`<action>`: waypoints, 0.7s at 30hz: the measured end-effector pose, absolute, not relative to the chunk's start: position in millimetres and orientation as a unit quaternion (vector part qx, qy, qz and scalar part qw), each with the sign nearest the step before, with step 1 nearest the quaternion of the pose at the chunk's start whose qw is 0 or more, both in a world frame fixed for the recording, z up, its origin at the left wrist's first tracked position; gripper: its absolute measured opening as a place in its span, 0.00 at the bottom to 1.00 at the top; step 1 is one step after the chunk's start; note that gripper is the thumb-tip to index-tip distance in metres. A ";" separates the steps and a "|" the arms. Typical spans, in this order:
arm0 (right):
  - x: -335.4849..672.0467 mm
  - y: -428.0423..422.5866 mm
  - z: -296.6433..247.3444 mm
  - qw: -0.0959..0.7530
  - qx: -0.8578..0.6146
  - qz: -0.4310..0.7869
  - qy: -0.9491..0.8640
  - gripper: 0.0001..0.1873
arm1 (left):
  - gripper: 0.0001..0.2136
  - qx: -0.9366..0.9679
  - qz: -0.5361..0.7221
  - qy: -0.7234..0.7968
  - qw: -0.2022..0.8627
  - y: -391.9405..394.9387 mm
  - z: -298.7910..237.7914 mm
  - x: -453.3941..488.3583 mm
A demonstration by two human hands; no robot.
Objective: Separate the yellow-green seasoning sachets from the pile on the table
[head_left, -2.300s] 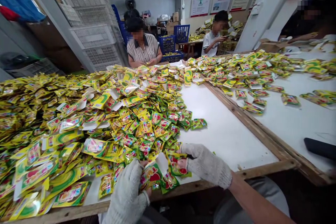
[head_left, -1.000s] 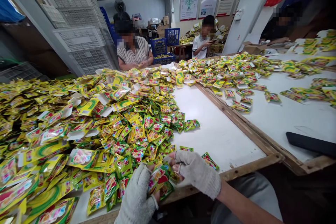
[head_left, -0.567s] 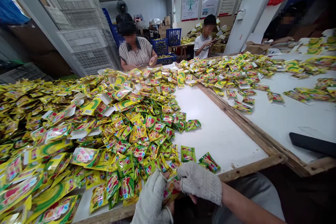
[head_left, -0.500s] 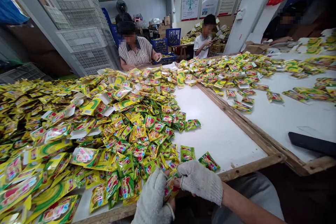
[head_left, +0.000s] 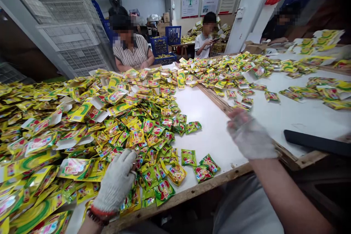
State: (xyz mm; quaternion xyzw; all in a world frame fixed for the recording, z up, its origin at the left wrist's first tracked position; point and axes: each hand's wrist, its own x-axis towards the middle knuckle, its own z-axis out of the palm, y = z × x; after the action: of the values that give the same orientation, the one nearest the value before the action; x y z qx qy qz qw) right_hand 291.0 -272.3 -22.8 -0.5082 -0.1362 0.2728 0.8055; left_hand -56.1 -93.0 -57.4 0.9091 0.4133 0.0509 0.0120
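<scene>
At left, the white-knit-gloved left hand (head_left: 116, 179) rests half-curled on heaped glossy yellow-green foil packets (head_left: 136, 136), any pinch hidden; 3 loose packets (head_left: 203, 173) lie rightward on the flat white surface (head_left: 201, 111). Farther right, the similarly gloved right hand (head_left: 252, 137), blurred, has swung away, grip unclear, so 2-handed handling seems finished.

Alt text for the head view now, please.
Gloved left hand at a heap of yellow and green packets on a white table; gloved right hand, motion-blurred, is out over the tabletop. Beyond the heap, a person in a striped shirt.
</scene>
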 end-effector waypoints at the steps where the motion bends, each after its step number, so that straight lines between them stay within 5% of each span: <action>1: 273.6 -267.0 -31.4 0.731 -0.571 0.328 -0.178 0.18 | 0.22 0.916 0.028 0.400 -0.006 -89.0 -57.3 -52.4; 3: 231.5 -255.7 -53.6 0.538 -0.678 0.392 -0.312 0.18 | 0.25 0.922 -0.001 0.386 -0.036 -82.6 -56.2 -45.0; 5: 191.6 -247.0 -77.3 0.380 -0.746 0.326 -0.439 0.16 | 0.23 0.920 -0.016 0.388 -0.052 -77.5 -53.2 -40.9; 9: 149.6 -240.5 -106.1 0.222 -0.802 0.236 -0.502 0.16 | 0.15 0.920 -0.012 0.391 -0.038 -72.1 -39.9 -45.8; 12: 148.5 -238.6 -103.4 0.244 -0.791 0.255 -0.500 0.11 | 0.12 0.896 0.079 0.434 0.046 -76.4 -30.3 -51.4; 16: 154.7 -235.1 -82.9 0.367 -0.732 0.362 -0.446 0.10 | 0.19 0.760 0.223 0.507 0.341 -97.8 -36.3 -43.3; 21: 144.9 -226.4 -71.7 0.490 -0.654 0.422 -0.392 0.16 | 0.23 0.562 0.255 0.476 0.627 -140.2 -63.0 -18.4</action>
State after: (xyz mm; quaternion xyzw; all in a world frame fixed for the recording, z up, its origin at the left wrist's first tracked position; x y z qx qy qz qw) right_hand 144.9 -226.4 -71.7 -0.6543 -0.3923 0.4219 0.4898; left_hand -18.4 -140.2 -63.0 0.5618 0.4755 0.2546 0.6273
